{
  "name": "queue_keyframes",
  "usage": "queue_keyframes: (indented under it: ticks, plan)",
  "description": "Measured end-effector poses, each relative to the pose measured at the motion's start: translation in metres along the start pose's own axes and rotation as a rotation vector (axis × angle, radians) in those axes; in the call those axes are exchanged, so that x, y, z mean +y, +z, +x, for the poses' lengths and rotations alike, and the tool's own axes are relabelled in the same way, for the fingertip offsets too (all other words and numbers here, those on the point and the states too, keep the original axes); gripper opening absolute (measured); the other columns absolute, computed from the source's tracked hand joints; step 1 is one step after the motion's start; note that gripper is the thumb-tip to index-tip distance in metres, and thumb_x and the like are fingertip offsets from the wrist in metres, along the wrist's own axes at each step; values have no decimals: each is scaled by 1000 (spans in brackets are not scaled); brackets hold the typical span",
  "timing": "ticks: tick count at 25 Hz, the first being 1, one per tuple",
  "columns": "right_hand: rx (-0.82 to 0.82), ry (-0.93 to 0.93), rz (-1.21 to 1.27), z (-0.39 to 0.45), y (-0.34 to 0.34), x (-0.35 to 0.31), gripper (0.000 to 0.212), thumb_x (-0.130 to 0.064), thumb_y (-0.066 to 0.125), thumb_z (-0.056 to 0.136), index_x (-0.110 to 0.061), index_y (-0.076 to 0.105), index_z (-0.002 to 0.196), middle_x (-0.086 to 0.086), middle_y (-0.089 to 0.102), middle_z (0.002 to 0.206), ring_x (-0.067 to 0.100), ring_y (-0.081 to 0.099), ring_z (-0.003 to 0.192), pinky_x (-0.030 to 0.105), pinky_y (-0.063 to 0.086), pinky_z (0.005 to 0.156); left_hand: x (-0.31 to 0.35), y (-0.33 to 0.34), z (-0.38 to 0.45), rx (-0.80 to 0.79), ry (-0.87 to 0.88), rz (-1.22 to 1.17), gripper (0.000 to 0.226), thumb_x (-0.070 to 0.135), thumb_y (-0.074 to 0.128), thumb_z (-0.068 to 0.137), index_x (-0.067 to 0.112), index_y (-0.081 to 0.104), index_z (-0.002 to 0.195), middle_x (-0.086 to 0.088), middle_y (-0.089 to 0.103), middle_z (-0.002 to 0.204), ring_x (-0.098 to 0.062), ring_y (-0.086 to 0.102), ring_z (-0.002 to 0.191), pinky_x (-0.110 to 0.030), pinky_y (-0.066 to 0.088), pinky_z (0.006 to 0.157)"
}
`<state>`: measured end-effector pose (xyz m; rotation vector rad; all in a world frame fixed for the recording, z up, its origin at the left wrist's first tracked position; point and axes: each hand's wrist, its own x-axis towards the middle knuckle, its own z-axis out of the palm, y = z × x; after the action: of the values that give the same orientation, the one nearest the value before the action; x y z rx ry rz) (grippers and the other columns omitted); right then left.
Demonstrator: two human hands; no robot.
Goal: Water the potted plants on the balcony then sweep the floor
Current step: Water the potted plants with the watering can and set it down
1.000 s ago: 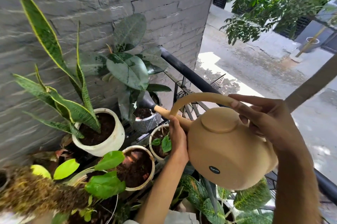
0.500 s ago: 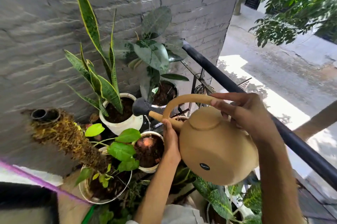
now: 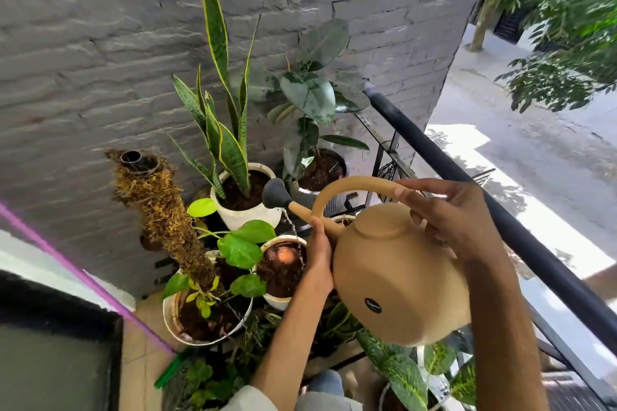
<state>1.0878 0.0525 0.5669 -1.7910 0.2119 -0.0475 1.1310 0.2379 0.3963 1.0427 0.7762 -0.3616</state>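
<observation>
A tan round watering can [image 3: 397, 280] is tilted to the left. My right hand [image 3: 450, 216] grips its arched handle from above. My left hand [image 3: 319, 257] holds the base of the spout. The dark rose head [image 3: 275, 193] points left, and a thin stream of water falls from it into a small white pot [image 3: 283, 267] of wet soil. Behind stand a snake plant in a white pot [image 3: 243, 203] and a rubber plant in a ribbed metal pot [image 3: 322, 173]. A larger white pot [image 3: 207, 313] with a mossy pole and green leaves sits at the front left.
A grey brick wall [image 3: 100, 59] closes the left and back. A black metal railing [image 3: 500, 220] runs diagonally on the right, with the street below. Spotted-leaf plants [image 3: 407, 374] fill the floor near my arms. A dark framed panel [image 3: 56, 343] is at the lower left.
The view has swung left and down along the plants. The can has moved from the metal pot towards the small white pot, and water now falls into it.
</observation>
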Motion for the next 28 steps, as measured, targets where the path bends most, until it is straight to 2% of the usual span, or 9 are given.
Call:
queue_keyframes:
  ticks: [3,7,11,14,17,20,24,28]
  plan:
    - [-19,-8,-4,1,3,-1,18,-37,84,90,-30,87,105,9,60,61,2,38,37,18,30,44,3,-5,1,11,45,-4,66,75,38,100,27,67,135,-10,78,114,-33,73,106,-43,60,82]
    - [-53,-29,-5,8,3,-1,18,-41,83,89,-34,87,105,8,60,61,2,39,38,18,29,48,7,-6,5,20,100,-20,66,74,38,101,27,65,139,-6,76,121,-30,71,112,-48,58,99]
    - [-88,-35,10,9,14,-2,17,-36,83,90,-31,87,106,7,60,60,4,38,39,18,29,45,11,-20,7,51,150,-45,65,75,35,101,30,65,138,-3,75,122,-25,70,111,-38,58,83]
    - [-134,-58,-5,11,21,-5,15,-33,83,90,-31,87,104,6,59,58,5,37,39,16,28,41,6,-31,5,85,196,-91,67,73,34,103,27,64,140,-5,74,132,-25,69,119,-41,57,96]
    - [-208,-85,-20,5,32,-6,15,-32,83,91,-31,87,105,8,59,58,8,36,41,16,26,42,-3,-52,-4,149,204,-155,66,70,33,104,24,61,143,-6,66,145,-27,64,128,-52,50,113]
    - [-261,-108,-39,-5,45,-6,20,-38,84,88,-31,87,107,12,61,60,12,38,45,18,27,47,-12,-77,-14,200,224,-180,73,71,36,103,25,45,158,-6,50,161,-28,52,144,-56,41,121]
    - [-267,-109,-5,-17,66,-9,26,-38,88,83,-25,87,106,17,62,58,15,38,44,17,27,46,-14,-106,-27,123,252,-333,70,72,43,97,27,57,148,-13,70,139,-32,67,127,-59,51,112]
    - [-254,-112,20,-50,97,-9,26,-35,87,85,-23,87,108,17,61,58,14,37,42,17,26,45,-10,-152,-39,131,232,-277,62,71,43,101,34,57,148,-10,68,141,-30,66,128,-57,50,113]
